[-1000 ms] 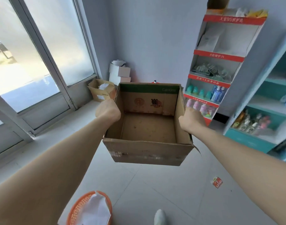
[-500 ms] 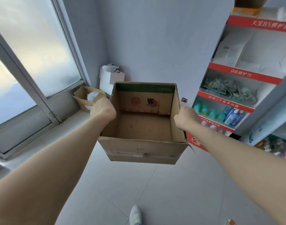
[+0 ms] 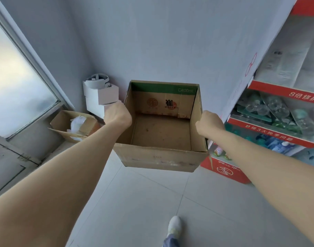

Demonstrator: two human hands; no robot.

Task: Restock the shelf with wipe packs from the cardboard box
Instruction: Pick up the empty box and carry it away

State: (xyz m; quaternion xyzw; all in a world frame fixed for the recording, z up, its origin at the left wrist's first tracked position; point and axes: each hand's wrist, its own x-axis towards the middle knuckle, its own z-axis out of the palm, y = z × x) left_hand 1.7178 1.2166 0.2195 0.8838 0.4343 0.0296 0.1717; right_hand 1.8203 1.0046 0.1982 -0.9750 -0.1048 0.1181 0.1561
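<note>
Two grey walls (image 3: pixel 161 41) meet above a pale tiled floor (image 3: pixel 143 202), window (image 3: pixel 18 86) at left, red-trimmed shelf (image 3: pixel 284 90) at right with a strip reading "8倍修护". The open cardboard box (image 3: pixel 161 157), green band marked "C400ml", hangs off the floor between the left hand (image 3: pixel 118 115) and right hand (image 3: pixel 209 124), each curled over a side rim

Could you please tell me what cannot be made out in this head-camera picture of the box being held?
Fingers of the left hand and right hand: head view, hidden by the hands' backs and the cardboard box walls.
Display shelf: head view, cut off by the right edge; its goods are blurred.
Small open carton by the window: head view, contents partly behind the left forearm.
</note>
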